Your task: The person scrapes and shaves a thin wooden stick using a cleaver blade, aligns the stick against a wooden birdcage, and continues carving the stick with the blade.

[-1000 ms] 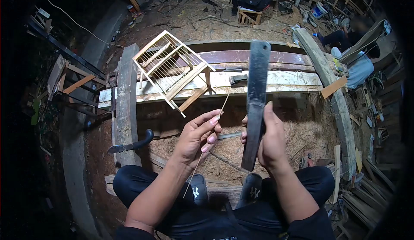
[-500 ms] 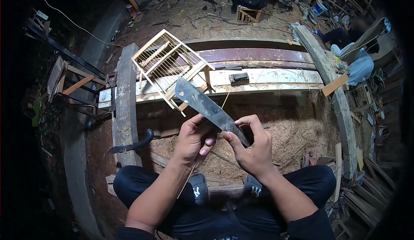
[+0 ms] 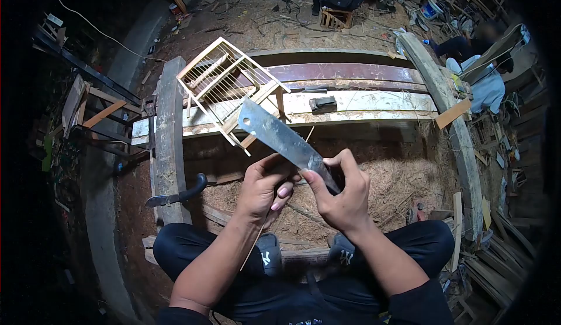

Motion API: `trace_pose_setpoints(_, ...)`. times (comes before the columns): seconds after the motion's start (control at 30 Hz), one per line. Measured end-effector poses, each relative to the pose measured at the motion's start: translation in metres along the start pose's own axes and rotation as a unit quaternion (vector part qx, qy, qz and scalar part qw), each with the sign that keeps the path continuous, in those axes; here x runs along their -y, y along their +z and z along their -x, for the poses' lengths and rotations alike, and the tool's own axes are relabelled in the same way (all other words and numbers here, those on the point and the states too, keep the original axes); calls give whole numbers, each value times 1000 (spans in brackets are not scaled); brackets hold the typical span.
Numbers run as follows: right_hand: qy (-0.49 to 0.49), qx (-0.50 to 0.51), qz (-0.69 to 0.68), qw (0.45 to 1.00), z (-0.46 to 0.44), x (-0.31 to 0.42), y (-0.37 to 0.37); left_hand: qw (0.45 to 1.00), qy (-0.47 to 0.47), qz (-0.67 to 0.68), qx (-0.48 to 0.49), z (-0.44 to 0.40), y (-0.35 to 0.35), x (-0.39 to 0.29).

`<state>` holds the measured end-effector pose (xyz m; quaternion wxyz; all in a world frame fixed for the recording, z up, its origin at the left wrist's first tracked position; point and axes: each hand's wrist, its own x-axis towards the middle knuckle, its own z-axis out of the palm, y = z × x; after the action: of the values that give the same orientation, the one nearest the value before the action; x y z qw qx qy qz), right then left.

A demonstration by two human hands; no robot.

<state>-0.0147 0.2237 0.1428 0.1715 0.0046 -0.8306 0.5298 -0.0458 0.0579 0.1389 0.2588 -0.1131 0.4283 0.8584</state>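
My right hand (image 3: 349, 199) is closed round the dark handle of a broad cleaver (image 3: 277, 141). Its blade, with a hole near the squared end, points up and left. In my left hand (image 3: 261, 189), just below the blade, the fingers pinch a thin wooden strip (image 3: 252, 245). The strip's lower end runs down past my wrist and its tip shows above the blade; the middle is hidden by fingers and blade. Beyond the blade tip, a small wooden cage (image 3: 225, 77) with thin bars rests tilted on the bench (image 3: 374, 101).
A curved-handled knife (image 3: 178, 197) lies across the left beam (image 3: 170, 167). On the bench sits a dark block-like tool (image 3: 323, 104). A loose board (image 3: 453, 115) rests on the right beam. Shavings (image 3: 391, 190) cover the ground. Another person (image 3: 488, 85) sits at the far right.
The cleaver blade has turned a little, showing more of its flat face. The strip's upper tip has moved slightly right. Both hands stay almost in place.
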Motion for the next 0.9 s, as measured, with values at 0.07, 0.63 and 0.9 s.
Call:
trace_pose_setpoints(0.07,-8,20,11,1000,4,5,-2,1000,10,13,4,2,-6,5)
trace_pose_setpoints(0.63,-11,-30,44,999,-7,-7,-6,1000,-24,3,-1,-3,4,0)
trace_pose_setpoints(0.9,81,-62,-36,994,-15,-11,-18,999,-28,-7,-20,-4,10,-5)
